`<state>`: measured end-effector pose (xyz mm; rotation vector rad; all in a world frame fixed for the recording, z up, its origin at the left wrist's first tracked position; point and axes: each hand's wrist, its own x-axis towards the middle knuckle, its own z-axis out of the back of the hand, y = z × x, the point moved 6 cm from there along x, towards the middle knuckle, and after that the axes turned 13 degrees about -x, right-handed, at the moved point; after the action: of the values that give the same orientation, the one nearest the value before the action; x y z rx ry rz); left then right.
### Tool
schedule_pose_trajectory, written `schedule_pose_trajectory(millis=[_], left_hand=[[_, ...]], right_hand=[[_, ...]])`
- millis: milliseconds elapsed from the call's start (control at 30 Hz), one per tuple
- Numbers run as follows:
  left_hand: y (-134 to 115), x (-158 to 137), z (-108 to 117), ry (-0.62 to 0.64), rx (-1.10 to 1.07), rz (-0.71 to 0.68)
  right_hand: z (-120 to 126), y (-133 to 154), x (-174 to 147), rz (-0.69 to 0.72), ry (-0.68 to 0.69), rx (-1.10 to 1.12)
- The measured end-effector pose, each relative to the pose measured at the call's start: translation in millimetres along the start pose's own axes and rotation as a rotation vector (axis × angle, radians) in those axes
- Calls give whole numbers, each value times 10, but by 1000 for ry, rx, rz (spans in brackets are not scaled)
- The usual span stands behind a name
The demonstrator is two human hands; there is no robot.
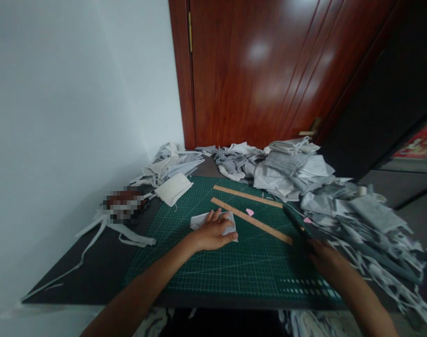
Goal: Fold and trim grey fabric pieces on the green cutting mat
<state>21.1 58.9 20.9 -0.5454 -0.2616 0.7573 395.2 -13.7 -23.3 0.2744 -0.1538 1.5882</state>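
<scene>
My left hand (216, 230) lies with fingers spread on a small piece of light grey fabric (198, 221), pressing it flat on the green cutting mat (213, 276). To the right, my right hand (322, 255) is closed around the handles of dark scissors (297, 223). Their blades point away from me, toward the end of a wooden ruler. Shade and blur hide most of the right fingers. One wooden ruler (258, 225) lies just beyond the left hand, and a second wooden ruler (246, 196) lies behind it.
Heaped grey fabric pieces (293, 168) line the back and right side. More fabric (174, 164) and a folded cream piece (174, 188) lie at back left. Loose strips (94, 241) trail leftward. Pink scraps (249, 212) rest near the rulers. A wall and wooden door (262, 84) stand behind.
</scene>
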Motion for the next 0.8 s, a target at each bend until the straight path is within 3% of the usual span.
schedule_pose_trajectory(millis=[200,333,400,500,600,700,800], left_hand=[[102,140,16,-79,23,-50],[98,91,-8,-147,33,-81],[94,78,-9,-155,44,-88],[43,50,-19,-117,56,-146],[-84,-17,-68,-27,59,-261],[-243,-94,-130,59,52,-379],[-329,-126,-180,137,13,-424]], right_hand=[[-89,-20,-99,47,-43,-68],[118,129,-9,11,-31,-148],[374,424,143,57,-37,-51],[792,1123,470,212,10,262],[965,1881,829,432,100,549],[737,2357,1135,547,98,728],[313,2577,1218,673,93,717]])
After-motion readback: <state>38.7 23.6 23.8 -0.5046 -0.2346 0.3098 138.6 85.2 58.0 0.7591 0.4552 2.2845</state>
